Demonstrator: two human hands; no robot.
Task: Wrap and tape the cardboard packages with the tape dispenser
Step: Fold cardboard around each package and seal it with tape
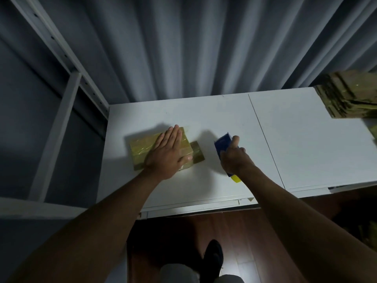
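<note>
Head view, looking down on a white table (224,111) made of two panels, seam running diagonally right of centre.

Item 1: cardboard package (142,149), left of centre of the frame, lying flat on the table. Yellowish brown, glossy with clear tape across its top. A shorter brown flap or second piece (197,153) protruding at its right side; whether joined or separate, cannot tell.

Item 2: left hand (166,155), laid flat on top of the package, palm down. Fingers straight and close together, pointing to the upper part of the frame; thumb spread out to the right along the package's right edge.

Item 3: tape dispenser (222,144), centre of the frame, just right of the package and apart from it. Blue body, with a yellow part (236,178) showing below the wrist. Lower end near the table surface; contact not clear.

Item 4: right hand (234,158), wrapped round the dispenser from above. Fingers curled and clamped on the blue body, thumb raised along its upper right edge.

Item 5: stack of flat cardboard pieces (346,94), upper right edge of the frame, on the far right corner of the table, partly cut off.

Item 6: grey pleated curtain (183,41), filling the upper part behind the table.

Item 7: white metal shelving frame (67,78), upper left.

Item 8: dark wooden floor (255,242), bottom centre, with a black shoe (213,256) on it.
</note>
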